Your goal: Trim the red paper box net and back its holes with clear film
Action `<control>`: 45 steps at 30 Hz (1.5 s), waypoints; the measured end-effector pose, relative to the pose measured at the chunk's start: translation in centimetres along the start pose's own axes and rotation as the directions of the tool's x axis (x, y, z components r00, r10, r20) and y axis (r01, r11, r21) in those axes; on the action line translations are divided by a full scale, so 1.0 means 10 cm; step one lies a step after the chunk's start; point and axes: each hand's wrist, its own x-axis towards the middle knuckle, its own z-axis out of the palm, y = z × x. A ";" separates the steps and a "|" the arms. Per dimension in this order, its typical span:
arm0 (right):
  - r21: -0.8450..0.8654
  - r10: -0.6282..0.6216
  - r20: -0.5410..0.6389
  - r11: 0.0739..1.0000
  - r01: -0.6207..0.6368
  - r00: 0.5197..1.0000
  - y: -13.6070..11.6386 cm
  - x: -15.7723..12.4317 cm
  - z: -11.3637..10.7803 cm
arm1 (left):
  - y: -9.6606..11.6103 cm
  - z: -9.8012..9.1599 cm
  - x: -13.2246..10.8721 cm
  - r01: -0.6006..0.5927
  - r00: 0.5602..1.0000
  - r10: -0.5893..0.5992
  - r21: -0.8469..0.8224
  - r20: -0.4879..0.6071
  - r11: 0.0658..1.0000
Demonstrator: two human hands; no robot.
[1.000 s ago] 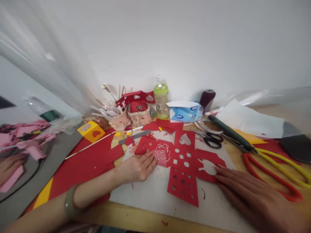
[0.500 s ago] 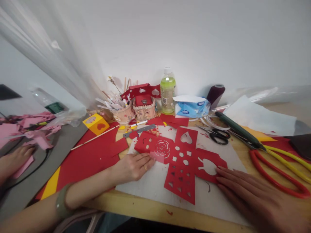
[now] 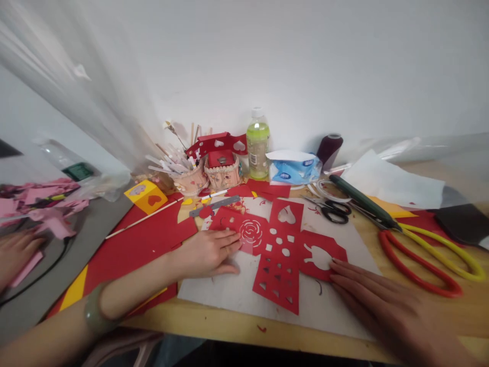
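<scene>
A red cut-out paper box net [image 3: 280,265] lies unfolded on a white sheet [image 3: 229,293]. Its panels have cut-out hearts, a rose, small shapes and rows of triangles. My left hand [image 3: 214,251] rests on the net's left arm beside the rose, fingers stretched flat and thumb apart. A small pinkish patch [image 3: 248,247] shows by its fingertips. On the opposite side, the straight fingertips of my right hand [image 3: 382,300] press on the edge of the right flap, next to a large cut-out. Neither hand grips anything.
Large shears [image 3: 424,255] and black scissors [image 3: 330,210] lie at right. Behind stand a bottle [image 3: 258,153], tissue pack [image 3: 294,168], thread cone [image 3: 329,151] and decorated pots [image 3: 223,176]. A yellow box [image 3: 147,196] sits left, near another person's hand [image 3: 17,252].
My left hand's fingers have shifted up a little on the net, and its thumb now shows spread apart. My right hand stays on the flap. The whole view has shifted slightly.
</scene>
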 end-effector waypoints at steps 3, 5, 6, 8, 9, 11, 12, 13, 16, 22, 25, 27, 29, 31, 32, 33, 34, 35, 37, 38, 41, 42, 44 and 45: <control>-0.042 -0.098 0.000 0.994 0.098 0.995 -0.02 0.02 -0.01 | 0.02 0.01 0.02 -0.035 0.995 0.042 0.077 -0.091 0.996; -0.084 -0.130 -0.017 0.988 0.129 0.991 -0.03 0.03 0.00 | 0.04 0.02 0.04 -0.040 0.985 0.058 0.109 -0.164 0.993; -0.104 -0.139 -0.013 0.985 0.137 0.990 -0.03 0.03 0.00 | 0.04 0.02 0.05 -0.031 0.984 0.047 0.094 -0.171 0.995; -0.131 -0.141 0.013 0.981 0.142 0.990 -0.03 0.02 0.01 | 0.06 -0.01 0.05 0.002 0.993 0.001 0.027 -0.118 1.000; -0.135 -0.139 0.023 0.981 0.141 0.990 -0.03 0.01 0.02 | 0.06 -0.02 0.04 0.017 0.997 -0.017 -0.007 -0.074 1.000; -0.129 -0.124 0.025 0.984 0.126 0.992 -0.02 -0.02 0.03 | 0.07 -0.04 0.02 0.059 0.998 -0.060 -0.062 -0.008 0.996; -0.124 -0.116 0.012 0.985 0.117 0.993 -0.02 -0.03 0.04 | 0.08 -0.04 0.01 0.097 0.995 -0.097 -0.094 0.002 0.991; -0.119 -0.108 -0.003 0.987 0.107 0.994 -0.01 -0.04 0.05 | 0.09 -0.04 0.00 0.148 0.989 -0.149 -0.131 0.002 0.980; -0.116 -0.105 -0.021 0.988 0.102 0.994 0.00 -0.06 0.06 | 0.11 -0.01 -0.02 0.293 0.952 -0.305 -0.261 -0.008 0.920; -0.145 -0.126 0.007 0.981 0.126 0.992 -0.01 -0.06 0.08 | 0.11 -0.17 0.27 0.204 0.908 -0.323 -0.394 -0.267 0.896; -0.117 -0.104 -0.018 0.988 0.102 0.994 -0.04 -0.03 0.07 | 0.15 -0.25 0.61 0.154 0.923 -0.302 -0.490 -0.239 0.858; -0.108 -0.083 -0.051 0.991 0.077 0.995 -0.06 -0.02 0.05 | 0.22 -0.20 0.86 0.077 0.973 -0.168 -0.465 -0.156 0.882; -0.114 -0.048 -0.095 0.993 0.037 0.994 -0.09 -0.03 0.01 | 0.30 -0.08 1.06 0.051 0.996 -0.078 -0.399 -0.051 0.916; -0.127 -0.010 -0.129 0.992 -0.006 0.992 -0.11 -0.05 -0.03 | 0.38 0.07 1.20 0.073 0.997 -0.059 -0.348 0.049 0.935; -0.140 0.002 -0.133 0.990 -0.021 0.991 -0.12 -0.06 -0.05 | 0.42 0.13 1.24 0.083 0.995 -0.060 -0.339 0.077 0.937; -0.155 0.006 -0.118 0.988 -0.025 0.993 -0.12 -0.06 -0.06 | 0.45 0.18 1.27 0.101 0.992 -0.073 -0.329 0.099 0.939; -0.176 -0.001 -0.087 0.984 -0.014 0.996 -0.13 -0.06 -0.06 | 0.48 0.21 1.29 0.115 0.991 -0.084 -0.322 0.107 0.940; -0.202 -0.021 -0.048 0.979 0.010 0.999 -0.13 -0.05 -0.05 | 0.49 0.23 1.29 0.125 0.990 -0.097 -0.318 0.101 0.940; -0.244 -0.064 0.041 0.967 0.072 0.997 -0.13 -0.03 -0.02 | 0.50 0.24 1.28 0.123 0.992 -0.109 -0.328 0.061 0.937; -0.250 -0.078 0.076 0.964 0.095 0.994 -0.12 -0.01 0.00 | 0.48 0.24 1.26 0.112 0.994 -0.109 -0.346 0.027 0.932; -0.228 -0.074 0.131 0.968 0.102 0.989 -0.10 0.02 0.03 | 0.40 0.24 1.19 0.061 0.989 -0.109 -0.399 -0.097 0.915; -0.223 -0.071 0.133 0.970 0.100 0.989 -0.09 0.02 0.03 | 0.37 0.24 1.16 0.046 0.985 -0.108 -0.401 -0.133 0.915; -0.233 -0.083 0.130 0.966 0.112 0.988 -0.07 0.04 0.01 | 0.33 0.25 1.09 0.021 0.981 -0.094 -0.384 -0.172 0.923; -0.240 -0.093 0.128 0.963 0.122 0.987 -0.06 0.05 0.00 | 0.32 0.25 1.07 0.004 0.982 -0.072 -0.369 -0.172 0.929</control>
